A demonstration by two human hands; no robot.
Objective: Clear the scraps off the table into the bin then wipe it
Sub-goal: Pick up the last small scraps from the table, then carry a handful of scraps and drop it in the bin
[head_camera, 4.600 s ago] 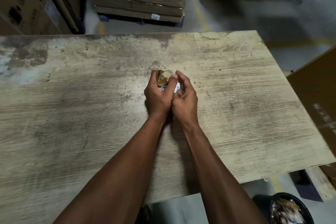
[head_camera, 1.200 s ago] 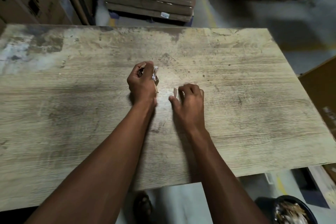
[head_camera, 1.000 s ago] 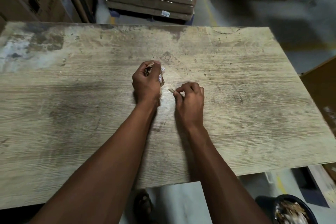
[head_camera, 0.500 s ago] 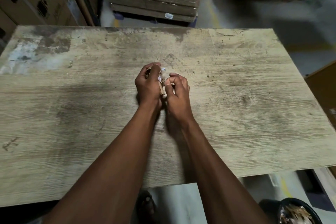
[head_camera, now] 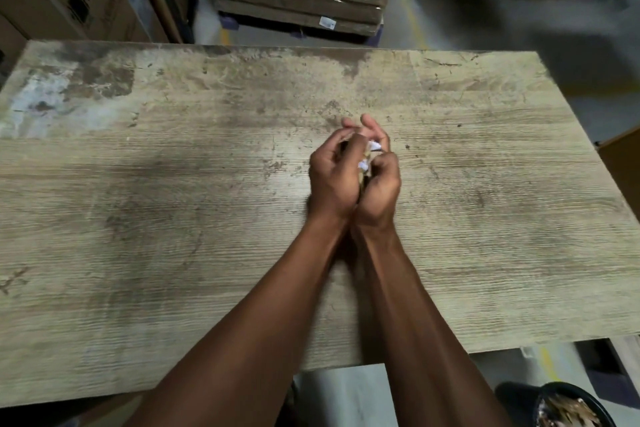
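Two hands, apart a second ago, now pressing together over the table [head_camera: 173, 218]: left hand [head_camera: 330, 180] and right hand [head_camera: 381, 187] cupping the scraps [head_camera: 367, 156]; bin [head_camera: 571, 407] standing bottom right

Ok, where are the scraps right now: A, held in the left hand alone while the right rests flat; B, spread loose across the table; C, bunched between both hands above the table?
C: the left hand and right hand are pressed together around the scraps, over the table.

Dim warehouse light, soft shadow across the table [head_camera: 173, 218], slight motion blur, wide-angle bending at edges
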